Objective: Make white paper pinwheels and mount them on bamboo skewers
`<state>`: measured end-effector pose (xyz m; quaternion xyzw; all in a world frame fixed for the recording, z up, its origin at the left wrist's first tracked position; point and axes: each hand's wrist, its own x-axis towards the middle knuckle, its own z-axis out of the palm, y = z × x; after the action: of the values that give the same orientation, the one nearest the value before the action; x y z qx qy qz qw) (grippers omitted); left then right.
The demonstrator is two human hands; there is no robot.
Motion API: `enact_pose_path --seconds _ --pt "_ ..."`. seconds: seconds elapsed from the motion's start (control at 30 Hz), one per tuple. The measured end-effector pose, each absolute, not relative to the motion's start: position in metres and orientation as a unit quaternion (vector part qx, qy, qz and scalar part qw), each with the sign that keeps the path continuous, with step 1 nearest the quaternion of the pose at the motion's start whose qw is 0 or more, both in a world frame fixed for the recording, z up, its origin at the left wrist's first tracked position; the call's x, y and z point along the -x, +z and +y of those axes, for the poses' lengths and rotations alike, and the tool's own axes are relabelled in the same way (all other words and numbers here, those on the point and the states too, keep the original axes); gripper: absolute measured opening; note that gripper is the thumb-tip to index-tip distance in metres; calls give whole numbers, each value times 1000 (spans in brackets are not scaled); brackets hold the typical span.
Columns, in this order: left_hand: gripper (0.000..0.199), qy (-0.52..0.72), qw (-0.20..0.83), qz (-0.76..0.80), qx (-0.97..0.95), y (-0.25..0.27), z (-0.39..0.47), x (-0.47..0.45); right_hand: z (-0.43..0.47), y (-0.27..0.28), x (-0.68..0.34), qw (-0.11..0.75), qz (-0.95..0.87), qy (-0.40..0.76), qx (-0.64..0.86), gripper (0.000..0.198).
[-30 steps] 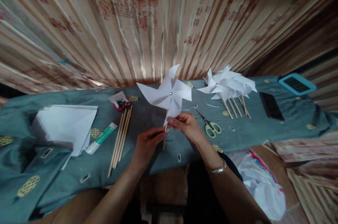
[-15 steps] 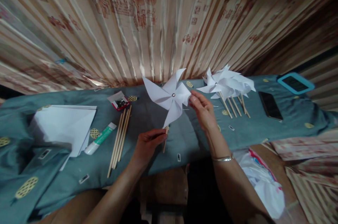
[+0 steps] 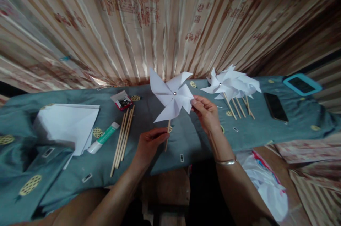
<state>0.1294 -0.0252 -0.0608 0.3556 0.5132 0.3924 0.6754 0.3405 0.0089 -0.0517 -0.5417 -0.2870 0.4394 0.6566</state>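
Note:
A white paper pinwheel [image 3: 170, 94] with a silver pin at its centre is held up in front of me, over the cloth. Its wooden stick is pinched between the thumb and fingers of my left hand [image 3: 151, 142], below the blades. My right hand [image 3: 205, 110] has its thumb and fingers closed at the edge of the right-hand paper blade. Several finished-looking pinwheels [image 3: 234, 80] lie in an overlapping pile to the right. On the left are several loose wooden sticks [image 3: 123, 137] and an open small box of metal pins [image 3: 124, 102].
White paper sheets [image 3: 69, 121] and a green-and-white glue stick [image 3: 103, 137] lie at left on the green cloth [image 3: 197, 141]. A dark phone [image 3: 275, 107] and a blue-framed device [image 3: 302, 84] are at right. A curtain [image 3: 165, 41] hangs behind; a white plastic bag [image 3: 266, 187] sits lower right.
The pinwheel's blades have turned clockwise around the pin. My left hand still pinches the stick, and my right hand stays at the blades, slightly lower.

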Motion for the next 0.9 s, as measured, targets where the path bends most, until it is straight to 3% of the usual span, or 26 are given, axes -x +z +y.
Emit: enact_pose_path --seconds 0.9 --pt "16 397 661 506 -387 -66 -25 -130 -10 -45 -317 592 -307 539 514 36"
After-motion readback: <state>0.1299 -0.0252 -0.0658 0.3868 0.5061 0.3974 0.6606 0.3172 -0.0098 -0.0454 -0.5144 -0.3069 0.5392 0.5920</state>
